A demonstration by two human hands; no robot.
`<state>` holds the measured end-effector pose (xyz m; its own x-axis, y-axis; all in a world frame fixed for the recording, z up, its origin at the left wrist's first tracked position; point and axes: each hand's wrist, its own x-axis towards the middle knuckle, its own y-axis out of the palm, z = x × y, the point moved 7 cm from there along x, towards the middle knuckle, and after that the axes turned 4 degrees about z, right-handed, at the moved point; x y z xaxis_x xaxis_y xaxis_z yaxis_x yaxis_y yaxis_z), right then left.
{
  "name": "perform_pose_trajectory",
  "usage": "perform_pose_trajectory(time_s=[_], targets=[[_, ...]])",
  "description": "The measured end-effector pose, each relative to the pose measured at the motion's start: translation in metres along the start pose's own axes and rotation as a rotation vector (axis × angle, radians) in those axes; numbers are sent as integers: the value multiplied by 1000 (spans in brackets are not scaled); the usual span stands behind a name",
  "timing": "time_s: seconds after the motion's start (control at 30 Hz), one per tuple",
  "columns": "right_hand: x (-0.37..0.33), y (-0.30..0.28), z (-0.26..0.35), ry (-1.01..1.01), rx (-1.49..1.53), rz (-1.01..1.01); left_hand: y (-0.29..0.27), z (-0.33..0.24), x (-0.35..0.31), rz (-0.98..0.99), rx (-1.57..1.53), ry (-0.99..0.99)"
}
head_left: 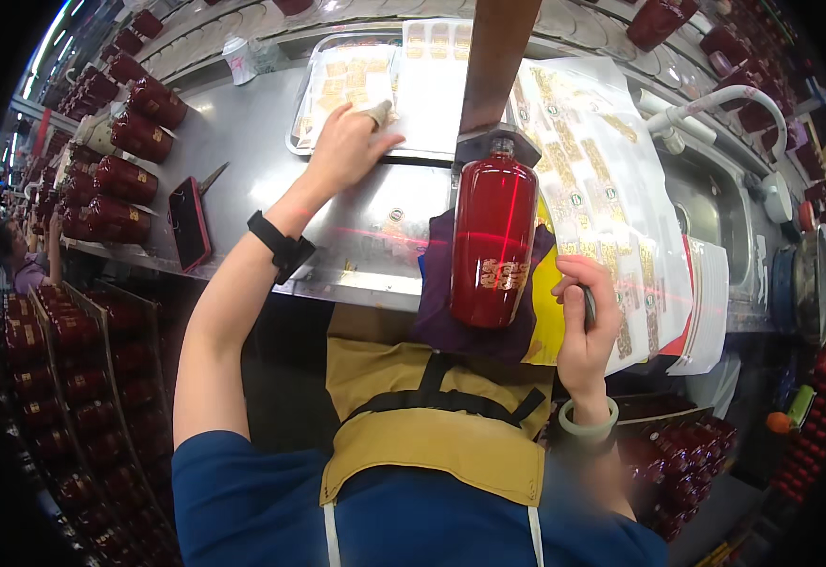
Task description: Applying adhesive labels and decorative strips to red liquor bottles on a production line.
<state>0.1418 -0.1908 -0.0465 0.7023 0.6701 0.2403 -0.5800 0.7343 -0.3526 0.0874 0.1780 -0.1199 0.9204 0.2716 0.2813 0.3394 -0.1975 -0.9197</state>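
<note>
A red glossy bottle (492,241) with a gold label lies on a purple cloth (437,312) at the steel bench's near edge, its neck set into a metal bracket (489,146). My left hand (345,146) reaches forward onto a sheet of gold stickers (347,80) in a metal tray (301,142), with a covered fingertip pressed on the sheet. Just right of the bottle, my right hand (583,326) is closed around a slim dark tool (590,307), beside long sheets of gold labels (602,189).
Several red bottles (115,180) lie stacked at the bench's left, with more in crates (63,378) below. A dark phone (189,224) lies beside them. At the right are a sink (715,208) with a white tap (715,99) and a paper stack (711,302). Another person (16,260) is at far left.
</note>
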Motion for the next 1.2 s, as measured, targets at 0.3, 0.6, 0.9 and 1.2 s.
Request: perform_pose_trajectory(time_s=[0.3,0.6,0.9,1.2], targets=[[0,8,5,-17,-37,33,-2,-37,-17,-5,-85,177],[-18,70,44,-633,-557,309,-48,-80,-28,-306,-269,-11],[-29,54,10,-577,-364,113,-81,-186,-55,-326,-292,326],[39,10,3,-91,95,-41,-31,-143,-74,-297,-885,-154]])
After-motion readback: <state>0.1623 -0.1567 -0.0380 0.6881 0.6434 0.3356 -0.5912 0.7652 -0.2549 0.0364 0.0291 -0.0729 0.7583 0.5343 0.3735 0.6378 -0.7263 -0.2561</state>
